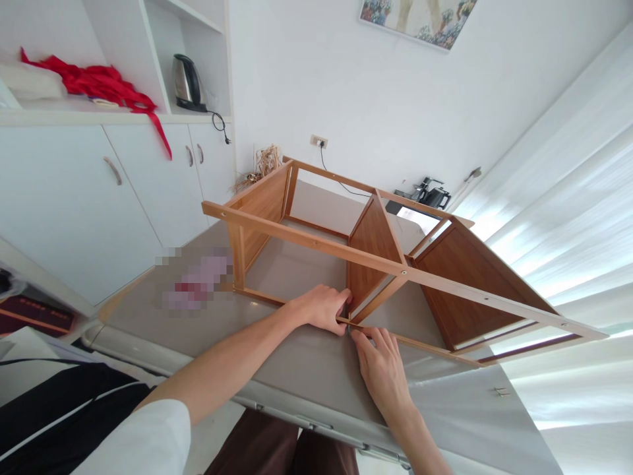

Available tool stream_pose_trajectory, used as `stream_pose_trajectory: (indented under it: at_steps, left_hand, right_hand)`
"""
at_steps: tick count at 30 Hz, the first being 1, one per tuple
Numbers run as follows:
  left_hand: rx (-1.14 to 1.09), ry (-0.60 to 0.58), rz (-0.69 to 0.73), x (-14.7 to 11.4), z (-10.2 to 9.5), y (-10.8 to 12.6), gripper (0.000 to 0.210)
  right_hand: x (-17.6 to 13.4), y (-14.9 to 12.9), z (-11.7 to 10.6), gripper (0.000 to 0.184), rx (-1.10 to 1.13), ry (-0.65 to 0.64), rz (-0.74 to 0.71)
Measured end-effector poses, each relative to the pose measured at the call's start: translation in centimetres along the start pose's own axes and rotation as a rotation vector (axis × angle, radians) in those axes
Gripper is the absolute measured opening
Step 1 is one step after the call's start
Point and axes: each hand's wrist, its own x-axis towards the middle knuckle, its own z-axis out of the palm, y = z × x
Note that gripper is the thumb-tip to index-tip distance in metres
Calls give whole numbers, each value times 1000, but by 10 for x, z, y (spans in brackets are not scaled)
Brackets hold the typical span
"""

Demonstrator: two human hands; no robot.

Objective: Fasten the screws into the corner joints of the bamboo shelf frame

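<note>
Shelf [373, 241] lay on its side on the grey table [306, 376]. Left hand [325, 309] gripped its near lower rail [435, 348] beside the middle panel [368, 227]; right hand [380, 359] had its fingertips at the same spot, whether pinching anything could not be told.

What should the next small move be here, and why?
Probably press lightly with the right hand while the left hand steadies the lower rail: both hands come together at that rail, beside the middle panel. Whether they hold a small part is too unclear to tell.
</note>
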Motion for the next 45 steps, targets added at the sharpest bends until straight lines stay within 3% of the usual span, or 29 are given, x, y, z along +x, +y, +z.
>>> stream_pose_trajectory:
  at_steps: [19,37,45]
  left_hand:
    - [1,-25,-41,1,-1,2,46]
    - [-7,1,-1,2,-2,2,46]
    - [22,-3,-20,0,-2,3,43]
  right_hand:
    - [2,-2,-1,24,51,25,47]
    - [16,-13,-13,23,-149,-87,7]
    - [5,-2,-3,21,65,-27,103]
